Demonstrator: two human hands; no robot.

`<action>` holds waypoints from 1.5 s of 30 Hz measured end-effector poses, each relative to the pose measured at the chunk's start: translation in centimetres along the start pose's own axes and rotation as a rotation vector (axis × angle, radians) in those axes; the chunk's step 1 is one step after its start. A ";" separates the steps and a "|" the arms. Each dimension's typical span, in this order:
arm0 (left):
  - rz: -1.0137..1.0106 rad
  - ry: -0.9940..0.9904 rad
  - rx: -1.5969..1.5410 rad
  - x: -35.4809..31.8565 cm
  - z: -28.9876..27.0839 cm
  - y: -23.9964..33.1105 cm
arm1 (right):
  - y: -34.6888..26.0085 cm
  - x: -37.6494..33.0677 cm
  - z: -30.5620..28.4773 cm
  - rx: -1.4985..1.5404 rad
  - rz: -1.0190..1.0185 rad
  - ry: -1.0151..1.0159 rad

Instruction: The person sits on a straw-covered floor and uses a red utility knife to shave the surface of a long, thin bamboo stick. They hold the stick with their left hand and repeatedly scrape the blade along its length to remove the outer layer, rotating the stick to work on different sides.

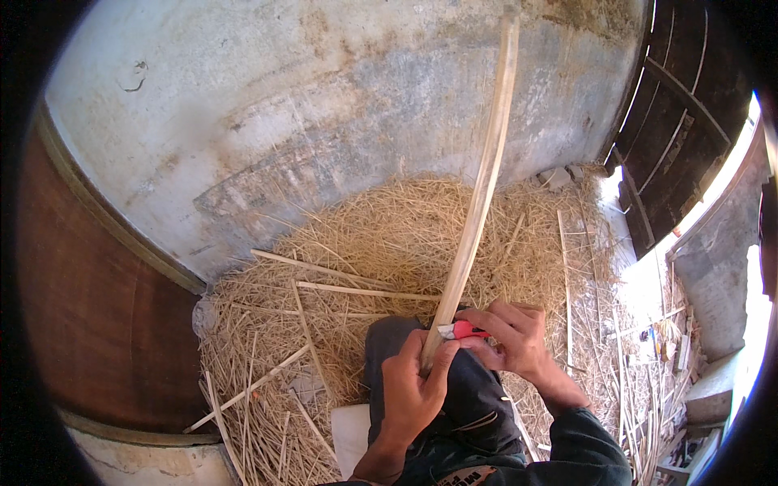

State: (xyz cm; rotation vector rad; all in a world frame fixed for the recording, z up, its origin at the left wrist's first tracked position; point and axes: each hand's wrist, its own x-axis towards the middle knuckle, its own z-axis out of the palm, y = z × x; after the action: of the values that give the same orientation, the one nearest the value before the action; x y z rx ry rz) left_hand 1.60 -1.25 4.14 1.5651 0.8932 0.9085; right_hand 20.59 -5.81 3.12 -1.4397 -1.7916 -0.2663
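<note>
A long pale strip, bamboo or wood by its look [478,206], rises from my lap and leans up across the view to the wall. My left hand [409,393] is closed around its lower end, thumb and fingers on either side. In my right hand [515,340] is a red-handled utility knife [466,329], gripped between thumb and fingers. The knife's short metal blade lies against the strip's edge, just above my left thumb. Below both hands are my legs in dark trousers [466,405].
Straw-like shavings [381,235] cover the floor, with loose cut strips [324,263] lying across them. A stained plaster wall [324,105] stands ahead. At the left is a brown door panel [113,308], at the right dark wooden boards [681,113] beside bright daylight.
</note>
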 end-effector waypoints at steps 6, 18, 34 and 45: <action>-0.015 -0.017 0.011 -0.5 -0.2 -0.7 | -0.4 0.2 -0.4 -0.024 -0.026 0.010; 0.063 -0.004 0.045 -0.9 -0.5 -1.6 | -0.3 -0.1 -0.1 -0.055 -0.067 0.026; 0.016 -0.069 0.188 -3.0 -1.6 -3.5 | 3.6 0.6 0.9 -0.082 0.148 0.268; -0.107 -0.137 0.147 -3.5 -2.6 -5.4 | 9.5 1.4 -0.7 0.496 0.736 0.290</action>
State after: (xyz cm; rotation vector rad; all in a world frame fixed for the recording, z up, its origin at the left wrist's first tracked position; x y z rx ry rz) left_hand -2.70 -2.51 -1.16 1.6664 0.9530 0.6640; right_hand 29.29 -2.06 1.61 -1.4862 -0.9149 0.3163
